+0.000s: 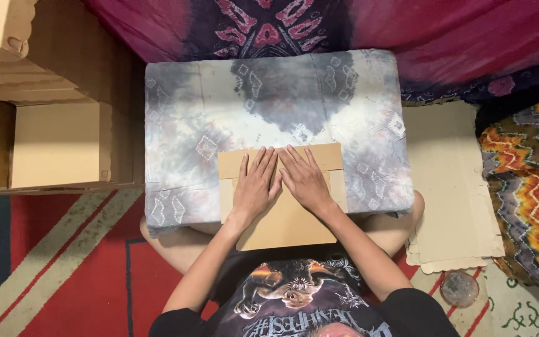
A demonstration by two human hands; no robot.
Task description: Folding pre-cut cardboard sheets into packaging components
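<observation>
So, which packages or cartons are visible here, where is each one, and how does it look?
Flat cardboard piece: on the cloth-covered table, under the left hand and right hand; plain brown, rectangular.
Folded boxes: stacked at the left; plain tan, with scalloped edges.
Stack of flat sheets: on the floor at the right; pale beige, wavy lower edge.
No labels, signs or screens in view.
</observation>
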